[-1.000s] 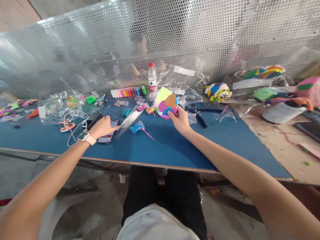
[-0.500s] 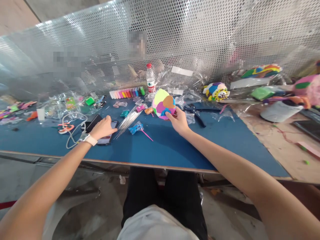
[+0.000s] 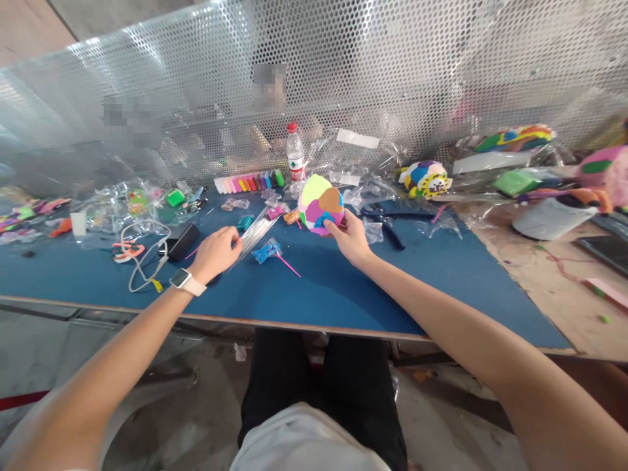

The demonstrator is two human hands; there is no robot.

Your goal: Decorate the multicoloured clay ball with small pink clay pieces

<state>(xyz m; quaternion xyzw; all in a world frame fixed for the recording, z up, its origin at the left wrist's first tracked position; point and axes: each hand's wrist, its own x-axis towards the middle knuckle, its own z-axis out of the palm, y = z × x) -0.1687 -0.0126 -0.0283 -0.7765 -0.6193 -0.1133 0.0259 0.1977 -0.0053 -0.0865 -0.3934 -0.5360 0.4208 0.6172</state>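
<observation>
My right hand (image 3: pixel 350 237) grips a ball (image 3: pixel 321 204) covered in colourful modelling clay patches, holding it above the blue table, thumb on a blue patch. My left hand (image 3: pixel 216 252), wearing a watch (image 3: pixel 180 279), is over the table with fingers curled together. Whatever they hold, if anything, is hidden. The hand lies beside a bundle of thin metal wires (image 3: pixel 258 229) and covers most of the phone's spot. A pink stick (image 3: pixel 192 252) shows behind it. Between my hands lies a blue clay lump in clear wrap (image 3: pixel 266 251) with a pink stick (image 3: pixel 288 265).
A row of coloured clay sticks (image 3: pixel 249 182) and a water bottle (image 3: pixel 295 154) stand at the back, before a perforated metal screen (image 3: pixel 353 78). Dark pliers (image 3: pixel 390 229) lie right of the ball. A black box (image 3: pixel 181 242) and white cable (image 3: pixel 142 261) are left.
My left hand has moved right, from the phone towards the wires, its fingers now more curled and covering the phone. My right hand and the ball have barely moved.
</observation>
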